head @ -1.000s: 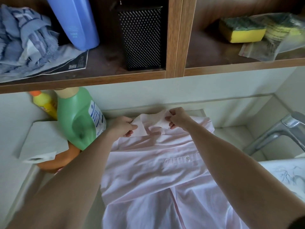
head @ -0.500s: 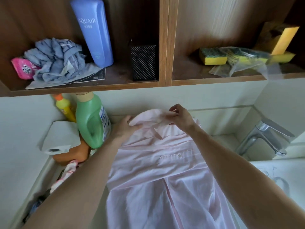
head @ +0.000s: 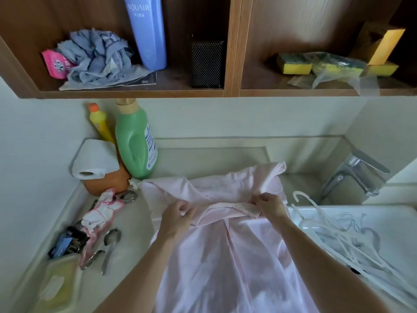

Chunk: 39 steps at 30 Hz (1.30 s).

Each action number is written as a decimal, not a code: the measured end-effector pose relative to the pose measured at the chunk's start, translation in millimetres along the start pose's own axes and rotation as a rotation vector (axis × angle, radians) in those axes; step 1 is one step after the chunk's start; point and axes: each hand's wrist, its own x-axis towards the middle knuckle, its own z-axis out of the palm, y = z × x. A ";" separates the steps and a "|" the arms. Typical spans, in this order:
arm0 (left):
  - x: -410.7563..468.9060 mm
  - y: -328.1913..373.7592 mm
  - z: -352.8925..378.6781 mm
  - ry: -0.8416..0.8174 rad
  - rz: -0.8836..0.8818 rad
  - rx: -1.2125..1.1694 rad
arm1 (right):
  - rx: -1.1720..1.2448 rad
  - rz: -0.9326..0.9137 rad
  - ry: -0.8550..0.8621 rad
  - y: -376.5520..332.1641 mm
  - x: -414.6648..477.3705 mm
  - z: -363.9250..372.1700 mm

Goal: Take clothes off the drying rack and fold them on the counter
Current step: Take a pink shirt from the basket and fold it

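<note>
Shirt [head: 225, 256] laid on the counter [head: 140, 222], top toward its back edge. Left hand [head: 176, 216] and right hand [head: 269, 205] both pinch cloth by the collar. Folding underway, I'd say; next calls for an even, matched fold.

The shirt [head: 216, 256] is light pink and thin. It lies flat on the pale counter [head: 140, 224], with its long part coming toward the near edge. A strip runs down its middle from top to bottom. The far part is bunched and wrinkled, with one corner sticking up at the back right. A folded band lies across the shirt from side to side. The left hand [head: 178, 219] pinches the cloth at the left end of this band. The right hand [head: 269, 205] pinches it at the right end.
</note>
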 end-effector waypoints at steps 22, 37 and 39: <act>42.7 23.4 -19.0 0.166 -0.392 -0.567 | 0.041 0.157 0.108 -21.1 19.0 7.7; 30.6 9.6 -56.2 0.055 0.033 0.196 | -0.181 -0.189 0.382 -37.0 19.1 -5.8; 44.9 20.1 -61.0 0.150 0.225 0.223 | -0.252 -0.281 0.350 -43.2 23.0 -1.7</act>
